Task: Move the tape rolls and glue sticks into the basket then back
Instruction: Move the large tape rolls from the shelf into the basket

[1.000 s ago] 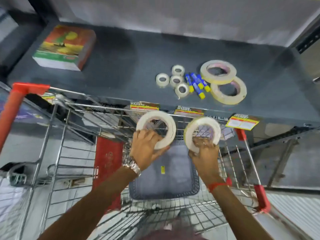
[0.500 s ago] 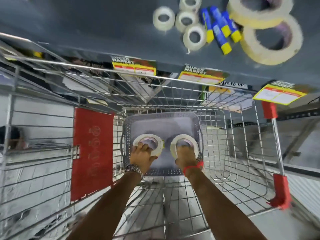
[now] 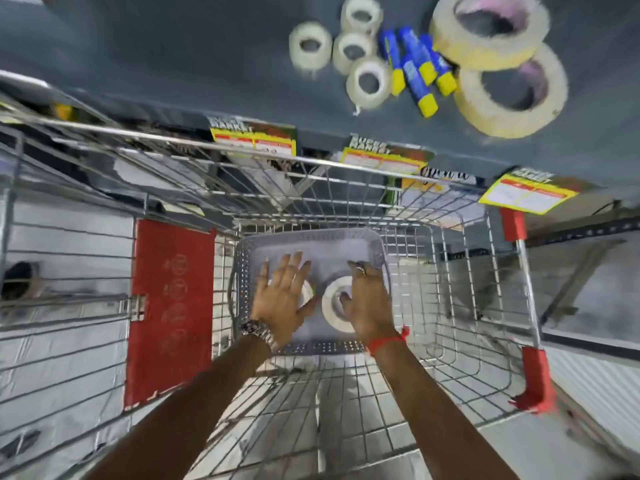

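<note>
Both hands are lowered into a grey perforated basket (image 3: 242,271) that sits on the wire floor of a shopping trolley (image 3: 450,306). The left hand (image 3: 282,299) lies flat with its fingers (image 3: 285,266) spread wide and gripping nothing; it covers most of a large cream tape roll (image 3: 306,292), of which only a pale edge shows beside the palm. The right hand (image 3: 369,303) is likewise open, fingers splayed, with the thumb over the hole of a second large tape roll (image 3: 332,306) lying flat on the basket floor; whether the thumb touches the roll cannot be told. The two rolls lie side by side near the basket's middle. A metal watch (image 3: 258,330) is on the left wrist and a red thread (image 3: 388,341) on the right. Beyond the trolley's far rim, on a dark grey shelf (image 3: 173,46), remain four small white tape rolls (image 3: 349,50) clustered together, three blue glue sticks (image 3: 415,67) with yellow caps just beside them, and two more large tape rolls (image 3: 502,64), one overlapping the other. Yellow and red price labels (image 3: 381,159) hang along the shelf's front edge. A red panel (image 3: 169,306) is fixed to the trolley's left side.
</note>
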`<action>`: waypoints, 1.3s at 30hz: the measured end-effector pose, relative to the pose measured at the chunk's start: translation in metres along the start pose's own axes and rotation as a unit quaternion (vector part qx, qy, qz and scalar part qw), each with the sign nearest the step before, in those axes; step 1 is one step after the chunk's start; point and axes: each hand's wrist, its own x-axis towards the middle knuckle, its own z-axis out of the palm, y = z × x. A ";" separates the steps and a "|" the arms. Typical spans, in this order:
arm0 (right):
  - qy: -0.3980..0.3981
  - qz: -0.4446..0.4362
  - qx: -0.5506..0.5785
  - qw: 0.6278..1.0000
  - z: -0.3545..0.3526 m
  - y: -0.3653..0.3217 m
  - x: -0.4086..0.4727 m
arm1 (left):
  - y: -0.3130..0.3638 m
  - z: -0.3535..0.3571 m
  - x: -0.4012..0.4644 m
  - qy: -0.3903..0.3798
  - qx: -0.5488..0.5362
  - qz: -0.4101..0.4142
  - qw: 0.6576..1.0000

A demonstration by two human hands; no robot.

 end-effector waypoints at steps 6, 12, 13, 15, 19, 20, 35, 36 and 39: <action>0.326 -0.055 0.083 0.940 -0.121 -0.032 -0.015 | 0.041 -0.134 0.037 0.310 -0.011 0.127 0.942; 0.359 -0.010 0.045 0.932 -0.216 -0.030 0.028 | 0.071 -0.235 0.109 0.301 -0.076 0.122 0.943; 0.352 0.013 0.026 0.936 -0.224 -0.027 0.034 | 0.079 -0.246 0.124 0.277 -0.069 0.138 0.948; 0.330 0.063 0.002 0.942 -0.234 -0.020 0.043 | 0.096 -0.262 0.152 0.232 -0.047 0.171 0.956; 0.270 0.106 -0.032 0.956 -0.241 -0.008 0.049 | 0.130 -0.273 0.192 0.169 0.015 0.211 0.963; 0.262 0.102 -0.042 0.959 -0.242 -0.005 0.050 | 0.136 -0.273 0.198 0.161 0.037 0.214 0.963; 0.318 0.027 -0.063 0.946 -0.214 0.015 0.012 | 0.147 -0.272 0.135 0.249 -0.008 0.219 0.943; 0.336 0.011 -0.057 0.940 -0.203 0.017 0.000 | 0.142 -0.263 0.116 0.282 -0.027 0.246 0.927; 0.377 -0.031 -0.010 0.926 -0.155 0.027 -0.038 | 0.116 -0.218 0.058 0.355 -0.057 0.309 0.881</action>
